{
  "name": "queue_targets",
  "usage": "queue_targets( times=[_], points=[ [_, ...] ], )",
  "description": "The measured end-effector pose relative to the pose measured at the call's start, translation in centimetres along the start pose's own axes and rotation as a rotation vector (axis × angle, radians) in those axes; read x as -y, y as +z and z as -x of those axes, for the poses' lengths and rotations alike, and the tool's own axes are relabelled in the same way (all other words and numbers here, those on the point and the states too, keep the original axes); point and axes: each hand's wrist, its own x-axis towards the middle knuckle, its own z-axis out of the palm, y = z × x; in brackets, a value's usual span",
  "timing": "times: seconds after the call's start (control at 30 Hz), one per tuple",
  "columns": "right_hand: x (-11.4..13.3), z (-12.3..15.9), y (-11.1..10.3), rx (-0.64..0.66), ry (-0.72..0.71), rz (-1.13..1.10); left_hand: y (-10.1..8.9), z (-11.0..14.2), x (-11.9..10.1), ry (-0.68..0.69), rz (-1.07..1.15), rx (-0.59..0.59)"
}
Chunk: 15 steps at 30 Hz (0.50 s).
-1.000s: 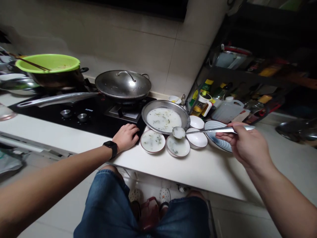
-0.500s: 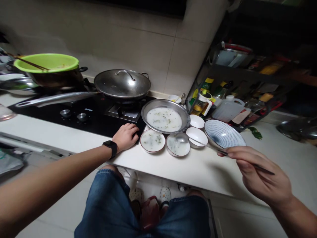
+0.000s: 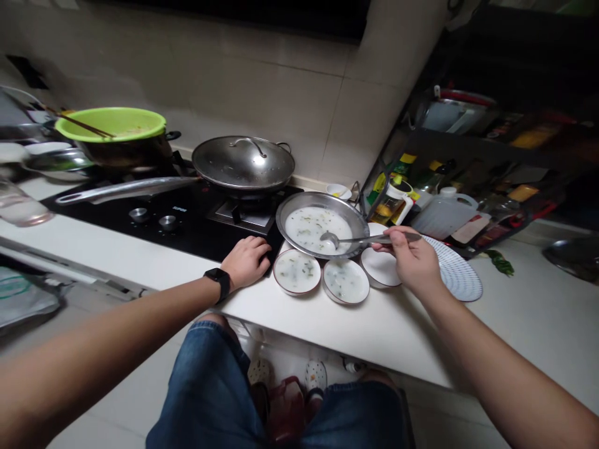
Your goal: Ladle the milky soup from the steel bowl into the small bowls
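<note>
My right hand (image 3: 414, 259) grips a metal ladle (image 3: 358, 239) by its handle. The ladle's head is over the metal basin (image 3: 281, 229), at the surface of a white soup with green bits. My left hand (image 3: 248, 260), with a dark watch on the wrist, lies palm down at the front right corner of the stove, holding nothing. Just before the basin stand two small bowls of the same soup, a left bowl (image 3: 296, 294) and a right bowl (image 3: 346, 304). An empty white bowl (image 3: 378, 268) is partly hidden by my right hand, with another behind it.
A blue-patterned bowl (image 3: 461, 274) lies right of my hand. On the stove (image 3: 196, 240) are a lidded wok (image 3: 243, 165), its long handle pointing left, and a pot topped by a green basin (image 3: 75, 129) with chopsticks. Bottles and a plastic jug (image 3: 444, 212) fill the rack at right.
My right hand has moved left and away from me, carrying the ladle from the right soup bowl to the basin. My left hand stays at the stove corner. The view has shifted slightly.
</note>
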Motion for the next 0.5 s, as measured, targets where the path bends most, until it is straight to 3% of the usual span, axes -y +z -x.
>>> queue_targets(
  times=[0.23, 0.5],
  points=[
    [0.0, -1.6, 1.3, -0.234, 0.379, -0.238, 0.0, 0.0, 0.0, 0.002, 0.002, -0.001],
    [3.1, -1.7, 0.0, -0.321, 0.408, -0.264, -0.1, 0.0, -0.1, -0.004, -0.003, -0.007]
  ],
)
